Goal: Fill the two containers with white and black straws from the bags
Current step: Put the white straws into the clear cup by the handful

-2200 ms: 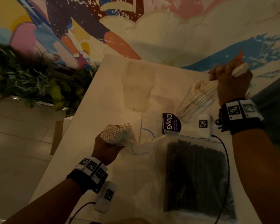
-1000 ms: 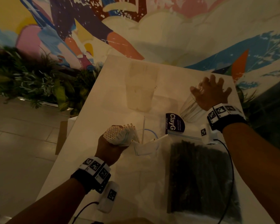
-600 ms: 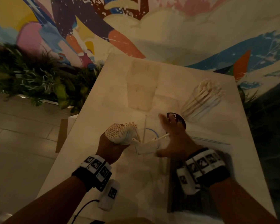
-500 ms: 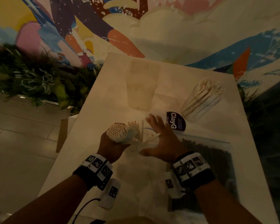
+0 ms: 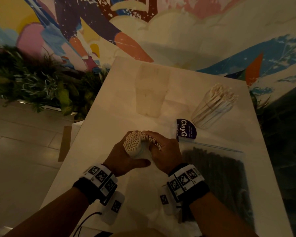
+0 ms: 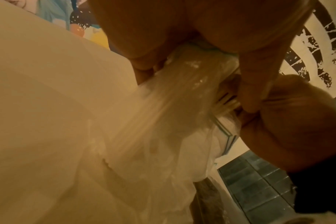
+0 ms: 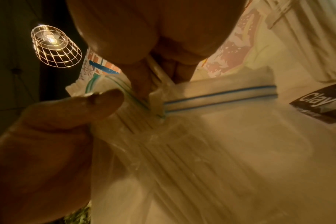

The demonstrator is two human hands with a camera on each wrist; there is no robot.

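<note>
White table point(image 5: 99, 120) fills centre of head view, running from lower left up to the mural wall point(image 5: 178, 28) at top; green plants point(image 5: 32, 86) sit left of it, mid-frame.

Bag of black straws point(image 5: 219, 178) lies flat, lower right of table, zip edge toward the far side, dark sticks packed lengthwise under clear plastic. Clear bag of white straws point(image 5: 142, 154) is at frame centre, bunched upright, w/ its blue zip line point(image 7: 220, 92) showing in right wrist view.

Empty translucent container point(image 5: 151, 89) stands upper centre. Second container point(image 5: 214, 106), upper right, is clear and tilted in the view, already holding a fan of white straws. Purple "ClayG" label point(image 5: 186, 130) lies just below-left of it.

Left hand point(image 5: 125, 156) is clenched round the white straw bundle point(image 5: 133, 142) thru the bag; open round ends face the camera, cream-coloured, tightly packed like honeycomb. Right hand point(image 5: 166, 151) is just beside it, touching, fingers curled on a few loose white straws point(image 5: 154, 141) at the bag mouth.

Vs 0.5 s ago: right hand was spread open, reaching in; now closed on straws against the left. Left hand, bundle, both containers unchanged.
</note>
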